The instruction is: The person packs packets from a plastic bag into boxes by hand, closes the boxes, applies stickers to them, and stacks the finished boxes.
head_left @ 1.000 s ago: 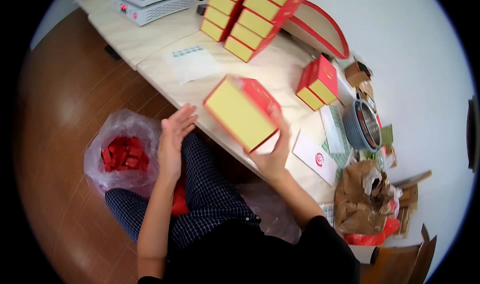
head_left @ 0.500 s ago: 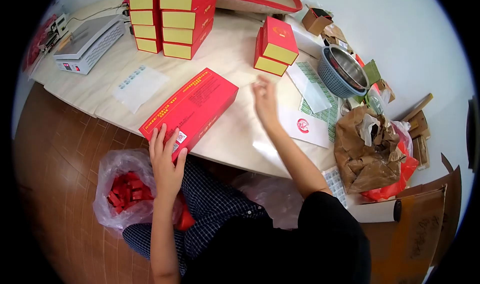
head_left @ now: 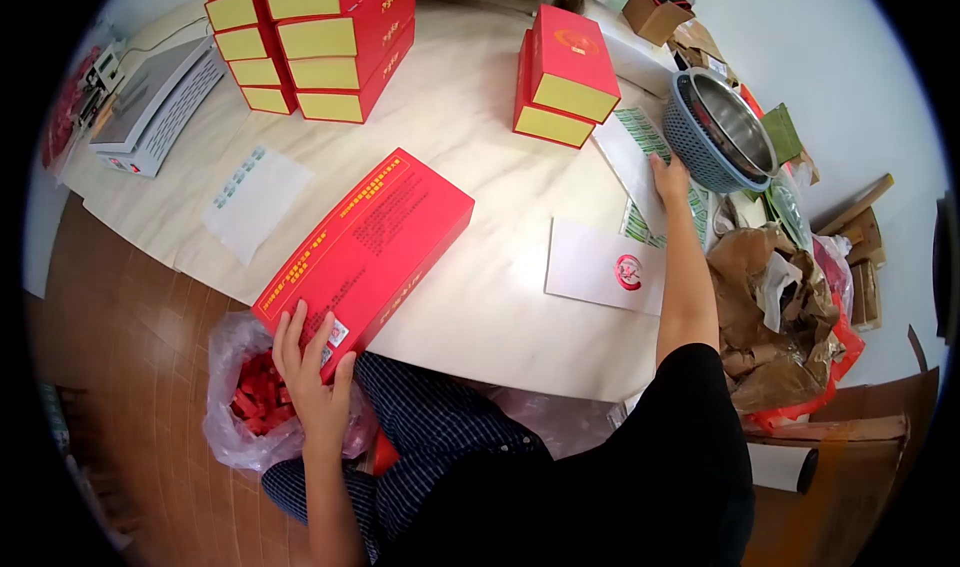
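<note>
A long red gift box [head_left: 375, 252] with yellow lettering lies at the table's near edge, one end jutting past it. My left hand [head_left: 315, 377] rests on that near end, fingers spread flat over the top and thumb by the lower edge. At the right, my right hand [head_left: 672, 179] is curled over green-printed sheets [head_left: 645, 127] and a white sheet [head_left: 632, 172]; whatever its fingertips pinch is hidden. Below that forearm is a white card [head_left: 590, 257] with a red round emblem.
Red boxes with yellow ends [head_left: 320, 42] are stacked at the back left, and two more boxes [head_left: 575, 62] farther right. Also present are a scale [head_left: 155, 102], a small sheet [head_left: 255, 202], a blue basket [head_left: 705, 147], crumpled brown paper [head_left: 770, 327] and a bag of red scraps [head_left: 230, 437].
My right hand has swung rightward from above the table middle to the sheets by the basket. My left hand stays on the red box. The camera view has shifted slightly.
</note>
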The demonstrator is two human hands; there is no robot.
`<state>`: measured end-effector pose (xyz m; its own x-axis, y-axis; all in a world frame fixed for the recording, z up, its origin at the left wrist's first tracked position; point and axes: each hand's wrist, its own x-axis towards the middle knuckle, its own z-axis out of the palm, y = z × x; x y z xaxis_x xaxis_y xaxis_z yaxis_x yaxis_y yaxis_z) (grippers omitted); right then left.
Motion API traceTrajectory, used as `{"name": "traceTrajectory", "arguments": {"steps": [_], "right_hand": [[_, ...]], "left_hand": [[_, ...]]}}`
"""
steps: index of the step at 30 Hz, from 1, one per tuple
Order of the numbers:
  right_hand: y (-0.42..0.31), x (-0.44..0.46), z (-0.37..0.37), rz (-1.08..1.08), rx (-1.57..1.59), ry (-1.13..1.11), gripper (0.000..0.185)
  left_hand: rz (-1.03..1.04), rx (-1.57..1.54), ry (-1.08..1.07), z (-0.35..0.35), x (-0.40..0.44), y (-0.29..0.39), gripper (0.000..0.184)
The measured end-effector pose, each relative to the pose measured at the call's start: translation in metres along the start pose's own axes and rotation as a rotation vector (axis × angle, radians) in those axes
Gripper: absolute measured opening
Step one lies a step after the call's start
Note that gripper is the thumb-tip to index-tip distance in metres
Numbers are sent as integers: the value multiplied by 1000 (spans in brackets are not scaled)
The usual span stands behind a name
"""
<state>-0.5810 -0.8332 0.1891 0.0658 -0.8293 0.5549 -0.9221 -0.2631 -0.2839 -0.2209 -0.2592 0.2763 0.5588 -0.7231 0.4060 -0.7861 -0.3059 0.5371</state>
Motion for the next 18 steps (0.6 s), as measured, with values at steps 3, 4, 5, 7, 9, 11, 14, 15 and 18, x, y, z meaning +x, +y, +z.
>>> {"name": "traceTrajectory", "arguments": {"steps": [3, 4, 5, 7, 9, 11, 14, 15, 18], "right_hand": [[-8, -1, -2, 77, -102, -145, 65], [-13, -2, -6, 86, -107, -148, 65], [-21, -5, -11, 108, -129, -116, 62], [-29, -9, -14, 137, -155, -89, 59], [-30, -7, -13, 132, -145, -69, 51], [-26, -7, -8, 104, -153, -29, 47], [-26, -7, -5, 59, -166, 14, 42], [-27, -7, -6, 45, -175, 20, 40], [-25, -8, -2, -25, -218, 89, 36]], "left_hand": [[6, 13, -8, 2, -1, -1, 42], [17, 35, 15, 4, -1, -3, 42], [28, 57, 37, 5, -1, -5, 43], [24, 32, 71, 10, -2, -6, 43], [36, 71, 98, 13, -3, -7, 40], [43, 71, 115, 16, -3, -8, 38], [53, 69, 137, 17, -4, -9, 36], [55, 67, 138, 16, -4, -9, 36], [49, 47, 148, 17, -5, -10, 36]]}}
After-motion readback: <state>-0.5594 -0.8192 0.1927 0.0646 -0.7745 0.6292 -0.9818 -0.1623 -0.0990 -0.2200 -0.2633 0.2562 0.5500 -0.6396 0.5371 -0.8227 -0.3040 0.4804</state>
